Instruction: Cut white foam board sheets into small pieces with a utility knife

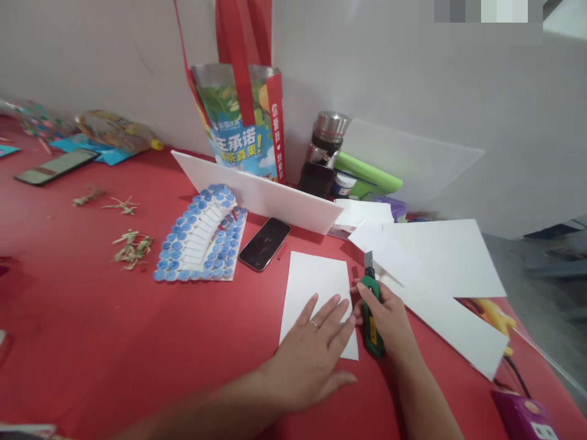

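Observation:
A white rectangular board point(316, 281) lies flat on the red tabletop. My left hand point(312, 351) rests across its lower part, fingers spread, with a ring on one finger. Just right of the board, my right hand point(389, 315) is wrapped around a green utility knife point(372, 287). Its blade is out and points away from me. Left of the board are a dark-screened phone point(265, 244) and a panel covered in blue paper rolls point(183, 238), with a white stair-like strip curving through it.
White boards point(440, 256) overlap at the right. Another white board point(261, 192) leans at the back before a printed bag point(243, 134). A thermos point(328, 137) stands near a green roll point(367, 174). Straw pieces point(132, 249) and another phone point(57, 167) lie left; a purple box point(523, 415) lies at the lower right.

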Demonstrator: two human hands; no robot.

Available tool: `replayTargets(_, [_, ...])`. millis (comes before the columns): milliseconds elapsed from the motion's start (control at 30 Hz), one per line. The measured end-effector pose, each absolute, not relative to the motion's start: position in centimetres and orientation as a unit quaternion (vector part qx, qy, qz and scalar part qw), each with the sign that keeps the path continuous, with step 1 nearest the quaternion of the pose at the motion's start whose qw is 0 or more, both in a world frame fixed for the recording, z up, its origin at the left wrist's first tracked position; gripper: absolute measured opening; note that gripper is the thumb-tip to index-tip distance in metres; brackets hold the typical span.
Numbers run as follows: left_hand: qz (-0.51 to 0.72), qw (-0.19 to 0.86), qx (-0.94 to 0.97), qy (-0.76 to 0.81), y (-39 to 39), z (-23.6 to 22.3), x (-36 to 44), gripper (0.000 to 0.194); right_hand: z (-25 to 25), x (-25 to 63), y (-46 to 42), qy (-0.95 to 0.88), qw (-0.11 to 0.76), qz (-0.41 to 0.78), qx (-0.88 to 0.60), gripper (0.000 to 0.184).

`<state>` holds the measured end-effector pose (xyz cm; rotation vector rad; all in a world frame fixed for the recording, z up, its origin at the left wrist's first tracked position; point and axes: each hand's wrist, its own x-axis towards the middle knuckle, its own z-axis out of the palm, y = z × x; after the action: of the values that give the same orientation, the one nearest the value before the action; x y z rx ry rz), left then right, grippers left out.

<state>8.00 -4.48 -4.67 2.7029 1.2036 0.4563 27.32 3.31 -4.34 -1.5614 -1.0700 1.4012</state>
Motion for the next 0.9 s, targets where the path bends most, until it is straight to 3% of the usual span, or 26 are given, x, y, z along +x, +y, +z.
replayTargets(167, [0.233, 0.06, 0.867, 0.437, -3.3, -3.2, 6.2, 0.07, -4.5, 27.7, 3.3, -0.426, 0.372, 0.548, -0.616, 0.049])
replayTargets(433, [0.085, 0.143, 0.867, 0.47, -2.2, -5.7, 5.7, 0.087, -4.4, 27.4, 3.4, -0.426, 0.367, 0.529, -0.636, 0.049])
replayTargets(900, [0.101, 0.116, 0.869, 0.471, -2.2, -5.8, 5.5, 0.082, -4.0, 26.9, 3.2, -0.43, 0.383, 0.52, -0.631, 0.049])
